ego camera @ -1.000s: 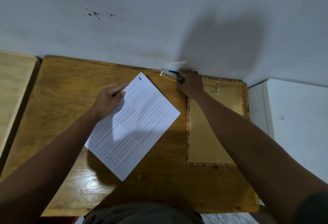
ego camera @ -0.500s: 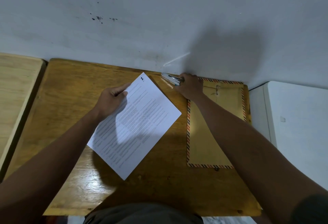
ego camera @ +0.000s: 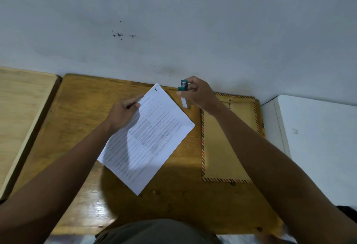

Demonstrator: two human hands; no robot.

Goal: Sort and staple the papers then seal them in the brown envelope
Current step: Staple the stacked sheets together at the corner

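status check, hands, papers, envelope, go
Right hand holds stapler aloft. Left hand pinches papers, unstapled corner. Brown envelope lies flat beside, nothing blocking.

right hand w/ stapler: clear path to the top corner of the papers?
Probably yes. The right hand holds the stapler raised just beside the papers' top corner, nothing between. The left hand grips the left edge, lower down, leaving that corner free.

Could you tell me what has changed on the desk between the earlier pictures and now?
The right hand has picked the green stapler up from the desk's far edge and now holds it raised, just beyond the papers' top corner. The left hand still holds the papers' left edge, and the brown envelope lies unmoved on the desk.
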